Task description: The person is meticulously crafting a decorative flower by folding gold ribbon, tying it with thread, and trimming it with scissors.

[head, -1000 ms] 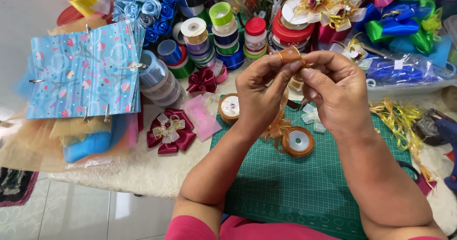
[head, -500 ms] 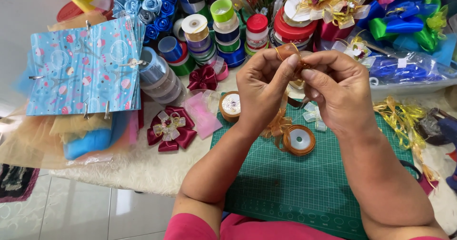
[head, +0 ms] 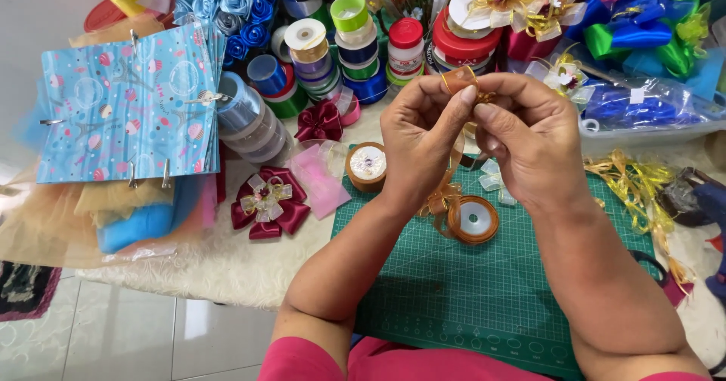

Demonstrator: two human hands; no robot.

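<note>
Nearest you, your 2 forearms reach out over the green cutting mat (head: 484,290), which lies on the worktop (head: 227,264) with its pale fluffy cover. On the mat, just below your wrists, sits an orange ribbon spool (head: 473,219), its sheer ribbon rising toward your hands; a second, smaller spool (head: 367,165) stands at the mat's far left corner. Above the mat your left hand (head: 423,143) and right hand (head: 529,143) meet, fingertips together, both pinching a small folded piece of orange ribbon (head: 459,81) with gold edging, held up in the air between thumbs and forefingers. To the left of the mat lies a maroon bow (head: 268,203) with a pale centre, beside a pink sheer pouch (head: 318,177), and further left a blue patterned sheet (head: 125,105) held with clips rests on a pile of tulle. To the right, gold ribbon scraps (head: 639,188) trail off the mat's edge. Beyond your hands stand stacked ribbon rolls (head: 359,44) in green, white, blue and purple, a red-lidded jar (head: 406,44), blue fabric roses (head: 234,7), and green and blue bows (head: 643,29) at the far right.
</note>
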